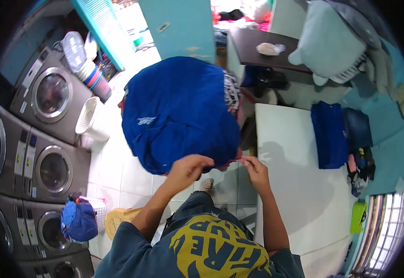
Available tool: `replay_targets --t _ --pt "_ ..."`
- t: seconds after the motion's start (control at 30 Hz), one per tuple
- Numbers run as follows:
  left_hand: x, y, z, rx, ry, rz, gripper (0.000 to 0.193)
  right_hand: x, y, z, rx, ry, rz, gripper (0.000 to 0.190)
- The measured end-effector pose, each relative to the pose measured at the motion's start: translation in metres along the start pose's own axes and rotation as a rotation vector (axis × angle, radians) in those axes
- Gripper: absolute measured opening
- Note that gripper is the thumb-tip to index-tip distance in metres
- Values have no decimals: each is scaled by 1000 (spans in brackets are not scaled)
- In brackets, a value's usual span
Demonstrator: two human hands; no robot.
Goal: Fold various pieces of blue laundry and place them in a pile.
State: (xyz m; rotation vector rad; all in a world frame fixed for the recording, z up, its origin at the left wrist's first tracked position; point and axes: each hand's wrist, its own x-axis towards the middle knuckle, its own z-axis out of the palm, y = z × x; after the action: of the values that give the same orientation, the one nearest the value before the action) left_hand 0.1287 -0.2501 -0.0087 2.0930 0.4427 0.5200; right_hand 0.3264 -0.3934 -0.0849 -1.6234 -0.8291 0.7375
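Note:
A large blue cloth (181,114) with a small white emblem lies spread over a pile of laundry in front of me. Patterned black-and-white fabric (232,91) shows at its right side, and reddish cloth peeks out at the lower right. My left hand (188,170) is at the near edge of the blue cloth, its thumb and fingers near the hem; whether it grips the hem is unclear. My right hand (256,170) pinches a bit of the reddish cloth (238,155) at the pile's lower right corner. What holds the pile up is hidden beneath it.
A white table (292,194) stands at my right, with folded blue cloth (329,135), folded jeans (358,128) and small garments (361,168) along its far side. Front-loading machines (54,170) line the left. Baskets (100,212) and a yellow plastic stool (120,220) stand on the tiled floor.

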Motion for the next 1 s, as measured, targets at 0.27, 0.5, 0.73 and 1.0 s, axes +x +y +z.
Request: replay_targets --t 0.27,0.5,0.73,1.0 --pt "-49 -67 -125 57 647 -257 20 22 -19 83 -193 232 -183 35" --pt "-51 -137 -207 286 479 -249 25 39 -32 135 -429 458 -147 34" --pt "-28 -198 -285 -229 398 -286 27 60 -60 163 -503 740 -252 23" --pt "18 -228 -291 -256 274 -199 26 145 -80 161 -918 626 -178 35"
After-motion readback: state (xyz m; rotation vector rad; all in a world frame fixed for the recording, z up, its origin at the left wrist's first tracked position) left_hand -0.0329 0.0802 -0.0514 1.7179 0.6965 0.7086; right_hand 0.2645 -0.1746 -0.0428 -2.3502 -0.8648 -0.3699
